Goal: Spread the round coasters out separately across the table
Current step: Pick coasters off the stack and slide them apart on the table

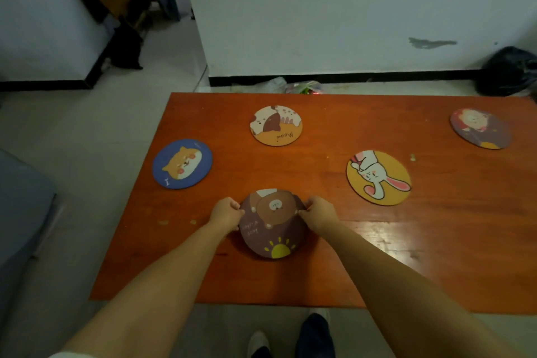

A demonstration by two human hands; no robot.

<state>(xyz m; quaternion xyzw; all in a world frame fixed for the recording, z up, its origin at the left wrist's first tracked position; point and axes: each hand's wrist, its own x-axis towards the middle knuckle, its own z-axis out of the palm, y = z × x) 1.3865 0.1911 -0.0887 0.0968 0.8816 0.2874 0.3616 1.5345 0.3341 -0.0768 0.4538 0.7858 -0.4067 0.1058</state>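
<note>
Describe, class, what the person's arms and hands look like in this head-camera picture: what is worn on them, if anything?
Both forearms are bare from the bottom edge of the picture to the wrists. The left hand and right hand wear no gloves, and no rings, watch or bracelet show. A sliver of white cloth, possibly a sleeve edge, shows at the bottom left corner by the left arm. No markings are visible.

Glossy orange-red wooden table (436, 241) bearing five round printed coasters: blue coaster with an orange dog face (182, 163), orange-and-white coaster with a cat and "Meow" (276, 125), yellow coaster with a white, pink-eared rabbit (378, 177), purple coaster with a pale figure (480, 128), and purple-brown coaster with a brown bear and yellow sun (273, 224).
</note>
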